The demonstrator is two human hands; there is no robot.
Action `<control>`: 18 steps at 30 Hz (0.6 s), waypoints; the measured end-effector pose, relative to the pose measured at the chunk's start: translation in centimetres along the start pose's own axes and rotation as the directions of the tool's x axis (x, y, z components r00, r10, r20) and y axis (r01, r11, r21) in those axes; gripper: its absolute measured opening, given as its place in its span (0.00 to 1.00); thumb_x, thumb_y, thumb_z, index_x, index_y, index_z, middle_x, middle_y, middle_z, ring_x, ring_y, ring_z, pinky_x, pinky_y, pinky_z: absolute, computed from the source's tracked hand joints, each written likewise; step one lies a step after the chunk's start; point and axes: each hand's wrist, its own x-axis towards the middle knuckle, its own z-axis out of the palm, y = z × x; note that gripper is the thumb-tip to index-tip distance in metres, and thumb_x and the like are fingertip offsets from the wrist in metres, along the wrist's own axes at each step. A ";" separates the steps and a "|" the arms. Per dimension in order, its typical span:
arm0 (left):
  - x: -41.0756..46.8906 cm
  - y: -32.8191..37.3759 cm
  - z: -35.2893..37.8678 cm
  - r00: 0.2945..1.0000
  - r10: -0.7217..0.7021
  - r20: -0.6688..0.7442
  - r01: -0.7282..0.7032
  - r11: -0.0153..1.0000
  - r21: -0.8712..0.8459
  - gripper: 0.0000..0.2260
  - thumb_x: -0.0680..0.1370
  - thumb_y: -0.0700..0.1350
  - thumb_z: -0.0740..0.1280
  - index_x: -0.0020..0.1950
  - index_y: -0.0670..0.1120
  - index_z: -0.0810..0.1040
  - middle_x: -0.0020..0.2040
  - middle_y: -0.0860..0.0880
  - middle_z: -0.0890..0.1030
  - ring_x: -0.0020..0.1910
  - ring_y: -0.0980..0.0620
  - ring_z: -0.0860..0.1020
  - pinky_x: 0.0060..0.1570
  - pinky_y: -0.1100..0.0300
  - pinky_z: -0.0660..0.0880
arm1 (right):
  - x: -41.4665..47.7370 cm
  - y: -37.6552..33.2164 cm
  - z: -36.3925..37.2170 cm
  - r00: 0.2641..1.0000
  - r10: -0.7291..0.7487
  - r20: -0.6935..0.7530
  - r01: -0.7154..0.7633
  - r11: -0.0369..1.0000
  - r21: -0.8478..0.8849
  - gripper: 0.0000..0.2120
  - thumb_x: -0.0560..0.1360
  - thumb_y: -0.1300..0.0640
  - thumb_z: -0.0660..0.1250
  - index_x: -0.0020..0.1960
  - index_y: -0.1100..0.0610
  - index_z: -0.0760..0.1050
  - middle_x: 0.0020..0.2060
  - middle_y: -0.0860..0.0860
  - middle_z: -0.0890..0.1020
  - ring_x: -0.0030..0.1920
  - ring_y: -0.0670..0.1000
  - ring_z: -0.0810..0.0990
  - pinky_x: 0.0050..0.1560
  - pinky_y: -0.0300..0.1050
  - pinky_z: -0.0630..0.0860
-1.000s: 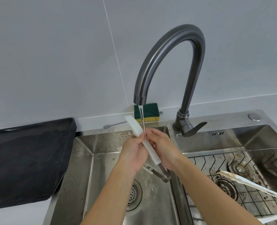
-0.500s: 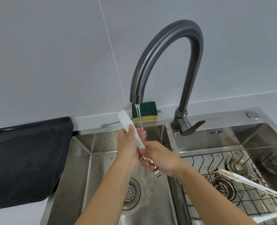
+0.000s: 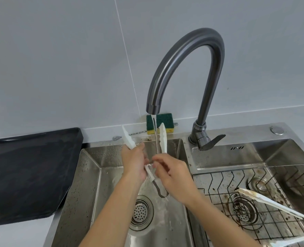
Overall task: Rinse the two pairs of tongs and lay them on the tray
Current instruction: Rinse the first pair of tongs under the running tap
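Note:
A pair of white-tipped tongs (image 3: 162,138) is spread open under the running water over the left sink basin (image 3: 94,175), its two tips pointing up and its metal hinge end hanging down. My left hand (image 3: 133,163) grips the left arm of the tongs. My right hand (image 3: 172,175) holds the right arm near its base. A second, dirty pair of tongs (image 3: 268,202) lies on the wire rack in the right basin. The black tray (image 3: 31,168) rests on the counter at the left with nothing on it.
The dark curved faucet (image 3: 192,56) arches over the left basin with its lever (image 3: 211,141) at the right. A green and yellow sponge (image 3: 165,122) and a small spoon (image 3: 117,137) lie behind the sink. The wire rack (image 3: 236,184) spans the stained right basin.
The tongs have opened, so both white tips now stand apart under the stream. My hands have shifted slightly along the arms, and the view has drifted a little.

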 end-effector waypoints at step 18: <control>0.2 -2.6 2.0 0.967 -0.131 0.219 0.102 0.985 0.136 0.16 0.77 0.36 0.63 0.64 0.39 0.67 0.42 0.43 0.75 0.35 0.51 0.73 0.26 0.61 0.72 | 1.3 0.2 -2.6 0.853 0.517 0.075 -0.352 0.463 0.813 0.06 0.77 0.61 0.62 0.41 0.60 0.70 0.22 0.48 0.67 0.18 0.44 0.61 0.18 0.36 0.55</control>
